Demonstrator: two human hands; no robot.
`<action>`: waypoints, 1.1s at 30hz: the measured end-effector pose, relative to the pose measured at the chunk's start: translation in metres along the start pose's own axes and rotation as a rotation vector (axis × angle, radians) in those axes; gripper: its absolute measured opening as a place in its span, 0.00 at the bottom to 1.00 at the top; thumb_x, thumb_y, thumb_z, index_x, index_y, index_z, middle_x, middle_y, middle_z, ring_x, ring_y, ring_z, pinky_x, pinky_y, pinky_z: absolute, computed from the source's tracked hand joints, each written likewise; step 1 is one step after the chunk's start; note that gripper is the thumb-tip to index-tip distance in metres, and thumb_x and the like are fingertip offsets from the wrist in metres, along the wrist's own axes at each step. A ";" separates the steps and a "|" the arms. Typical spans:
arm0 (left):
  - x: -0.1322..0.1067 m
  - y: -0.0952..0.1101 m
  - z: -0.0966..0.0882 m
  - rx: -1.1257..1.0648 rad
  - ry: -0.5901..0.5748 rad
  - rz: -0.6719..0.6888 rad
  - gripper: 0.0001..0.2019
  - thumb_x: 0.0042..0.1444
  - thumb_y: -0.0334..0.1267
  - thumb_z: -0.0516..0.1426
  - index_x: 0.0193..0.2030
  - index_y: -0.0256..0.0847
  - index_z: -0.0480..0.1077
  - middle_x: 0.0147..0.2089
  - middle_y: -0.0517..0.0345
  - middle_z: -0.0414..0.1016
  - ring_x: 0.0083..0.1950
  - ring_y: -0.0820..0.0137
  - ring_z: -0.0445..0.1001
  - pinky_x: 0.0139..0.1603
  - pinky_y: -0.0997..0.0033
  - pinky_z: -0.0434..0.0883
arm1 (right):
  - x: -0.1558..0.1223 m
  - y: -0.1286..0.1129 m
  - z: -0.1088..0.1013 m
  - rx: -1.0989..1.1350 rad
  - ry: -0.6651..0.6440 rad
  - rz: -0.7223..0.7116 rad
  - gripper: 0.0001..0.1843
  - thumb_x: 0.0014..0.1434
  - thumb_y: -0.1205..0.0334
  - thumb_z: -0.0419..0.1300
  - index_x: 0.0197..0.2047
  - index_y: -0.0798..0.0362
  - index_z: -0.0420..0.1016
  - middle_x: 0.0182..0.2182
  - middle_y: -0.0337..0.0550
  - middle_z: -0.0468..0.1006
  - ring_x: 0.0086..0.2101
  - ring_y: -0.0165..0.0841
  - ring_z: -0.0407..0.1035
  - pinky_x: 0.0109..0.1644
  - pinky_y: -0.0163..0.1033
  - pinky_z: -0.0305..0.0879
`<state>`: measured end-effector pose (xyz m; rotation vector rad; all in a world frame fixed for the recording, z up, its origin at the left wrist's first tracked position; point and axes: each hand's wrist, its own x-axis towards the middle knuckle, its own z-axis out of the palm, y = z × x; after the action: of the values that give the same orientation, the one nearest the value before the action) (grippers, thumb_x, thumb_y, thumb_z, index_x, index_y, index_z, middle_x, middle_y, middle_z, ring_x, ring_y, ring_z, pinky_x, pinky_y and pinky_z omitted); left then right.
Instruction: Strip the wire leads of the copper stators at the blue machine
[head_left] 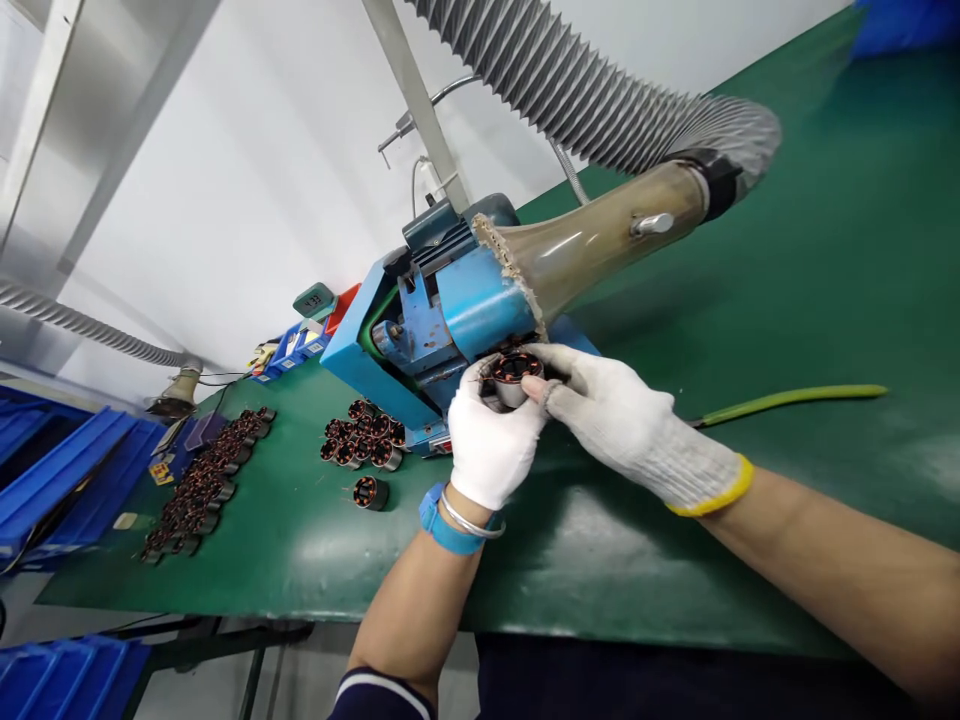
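Note:
Both my hands wear white gloves and hold one motor stator [516, 370], a round metal ring with copper windings. My left hand [491, 440] wraps round its left and lower side. On its right, the thumb and fingers of my right hand [607, 405] pinch the rim; the thumb tip is bare of glove. The stator is right in front of the blue belt-driven machine [480, 300], below its hood; whether it touches the machine is hidden. A single stator [370, 492] lies on the table to the left, near a cluster of several more stators [360, 437].
A green table [600, 560] carries everything. A long row of stators [206, 480] runs along its left part, beside blue bins [82, 480]. From the hood, a tan nozzle [607, 230] leads to a grey corrugated hose [570, 80]. A yellow-green handled tool [795, 402] lies at right.

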<state>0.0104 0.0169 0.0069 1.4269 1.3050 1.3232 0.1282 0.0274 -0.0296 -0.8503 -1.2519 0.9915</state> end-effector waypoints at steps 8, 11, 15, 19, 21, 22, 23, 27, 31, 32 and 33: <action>-0.024 -0.016 -0.010 -0.113 -0.030 0.000 0.28 0.41 0.35 0.75 0.50 0.44 0.72 0.46 0.54 0.85 0.45 0.62 0.85 0.51 0.61 0.82 | -0.019 -0.001 -0.011 -0.129 -0.087 -0.030 0.25 0.58 0.49 0.68 0.56 0.50 0.79 0.51 0.51 0.83 0.51 0.51 0.80 0.61 0.58 0.77; -0.025 -0.018 -0.013 -0.124 -0.023 -0.014 0.28 0.41 0.35 0.75 0.49 0.44 0.72 0.45 0.54 0.85 0.45 0.63 0.85 0.50 0.61 0.82 | -0.019 0.000 -0.011 -0.137 -0.088 -0.012 0.24 0.57 0.50 0.69 0.55 0.49 0.80 0.51 0.50 0.84 0.52 0.50 0.80 0.61 0.58 0.77; -0.010 -0.013 -0.009 -0.113 -0.024 -0.040 0.26 0.44 0.37 0.74 0.49 0.44 0.72 0.43 0.55 0.85 0.45 0.62 0.84 0.52 0.59 0.82 | -0.006 0.003 -0.005 -0.094 -0.040 0.067 0.22 0.58 0.51 0.68 0.54 0.50 0.80 0.48 0.50 0.85 0.50 0.50 0.81 0.60 0.57 0.78; 0.000 -0.009 -0.001 -0.119 0.013 -0.029 0.23 0.45 0.37 0.73 0.47 0.44 0.72 0.45 0.54 0.85 0.48 0.61 0.84 0.54 0.58 0.81 | 0.003 0.003 -0.001 -0.040 -0.009 0.058 0.19 0.59 0.52 0.67 0.52 0.49 0.81 0.48 0.47 0.86 0.49 0.48 0.81 0.57 0.53 0.80; -0.003 -0.009 0.002 -0.144 0.038 -0.036 0.24 0.44 0.37 0.74 0.47 0.44 0.71 0.45 0.53 0.84 0.48 0.61 0.84 0.55 0.58 0.81 | 0.002 0.002 -0.003 -0.053 -0.011 0.043 0.19 0.59 0.51 0.68 0.52 0.48 0.81 0.49 0.48 0.86 0.50 0.49 0.81 0.57 0.53 0.81; -0.007 -0.010 0.004 -0.153 0.051 -0.039 0.25 0.44 0.37 0.74 0.47 0.44 0.70 0.45 0.53 0.84 0.48 0.60 0.84 0.54 0.58 0.81 | 0.001 0.001 -0.005 -0.066 -0.018 0.041 0.20 0.58 0.50 0.68 0.51 0.49 0.81 0.49 0.49 0.86 0.50 0.49 0.81 0.57 0.54 0.80; -0.011 -0.011 0.005 -0.152 0.063 -0.038 0.26 0.43 0.37 0.74 0.47 0.44 0.69 0.45 0.52 0.84 0.47 0.60 0.84 0.53 0.57 0.81 | -0.001 0.000 -0.007 -0.077 -0.035 0.044 0.21 0.58 0.49 0.69 0.52 0.49 0.81 0.48 0.50 0.86 0.50 0.50 0.81 0.57 0.55 0.80; -0.032 -0.017 0.003 -0.035 0.080 0.024 0.26 0.45 0.41 0.74 0.48 0.42 0.69 0.46 0.49 0.83 0.46 0.59 0.84 0.52 0.55 0.81 | -0.008 -0.007 -0.017 -0.127 -0.131 0.028 0.20 0.58 0.45 0.69 0.47 0.49 0.83 0.44 0.50 0.85 0.46 0.50 0.81 0.53 0.55 0.81; -0.039 -0.025 -0.003 0.110 0.071 0.142 0.26 0.42 0.39 0.75 0.46 0.43 0.70 0.45 0.53 0.82 0.45 0.60 0.83 0.51 0.57 0.80 | -0.010 -0.015 -0.019 -0.172 -0.057 -0.037 0.14 0.59 0.46 0.67 0.33 0.47 0.83 0.34 0.46 0.83 0.37 0.44 0.80 0.43 0.48 0.81; -0.039 -0.026 -0.004 0.132 0.068 0.160 0.26 0.42 0.38 0.75 0.46 0.43 0.69 0.44 0.54 0.81 0.44 0.61 0.82 0.50 0.58 0.79 | -0.010 -0.017 -0.019 -0.162 -0.014 -0.020 0.14 0.58 0.46 0.68 0.31 0.47 0.82 0.31 0.45 0.82 0.34 0.43 0.79 0.39 0.46 0.80; -0.038 -0.028 -0.005 0.148 0.070 0.169 0.26 0.42 0.38 0.75 0.46 0.43 0.69 0.44 0.54 0.80 0.43 0.62 0.82 0.50 0.58 0.79 | -0.010 -0.017 -0.019 -0.138 0.038 0.021 0.13 0.57 0.47 0.69 0.29 0.48 0.80 0.28 0.44 0.81 0.31 0.41 0.77 0.36 0.45 0.79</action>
<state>0.0034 -0.0163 -0.0263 1.6360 1.3770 1.4220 0.1485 0.0118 -0.0201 -0.9868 -1.2924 0.9098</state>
